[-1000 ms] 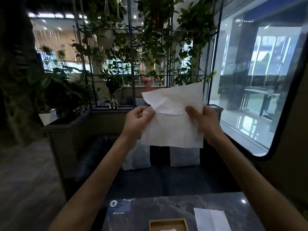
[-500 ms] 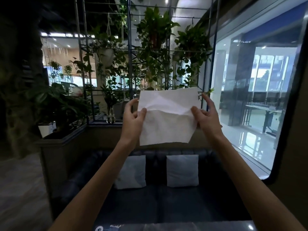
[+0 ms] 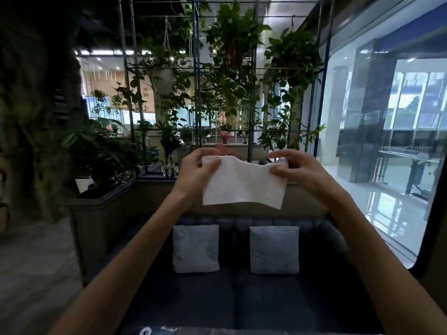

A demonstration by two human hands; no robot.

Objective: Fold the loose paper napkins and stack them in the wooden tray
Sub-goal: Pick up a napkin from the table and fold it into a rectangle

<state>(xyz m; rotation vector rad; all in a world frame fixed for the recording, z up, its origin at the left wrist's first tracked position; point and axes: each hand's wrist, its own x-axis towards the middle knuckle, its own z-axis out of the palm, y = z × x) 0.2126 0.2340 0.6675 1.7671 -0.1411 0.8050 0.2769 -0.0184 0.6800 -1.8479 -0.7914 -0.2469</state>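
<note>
Both arms are stretched out over a dark tufted leather sofa (image 3: 242,298), holding a white rectangular paper napkin (image 3: 242,187) up in the air above its backrest. The left hand (image 3: 193,175) pinches the napkin's top left corner and the right hand (image 3: 297,172) pinches the top right corner, so the sheet hangs down between them. Two pale grey square cushions (image 3: 196,249) lean against the sofa back, right below the napkin. Behind the sofa there's a black metal grid frame full of green trailing plants (image 3: 232,76), and to the sofa's right a big glass wall (image 3: 387,141). Only a sliver of dark tabletop (image 3: 217,331) shows in front of the sofa, at the bottom edge.
</note>
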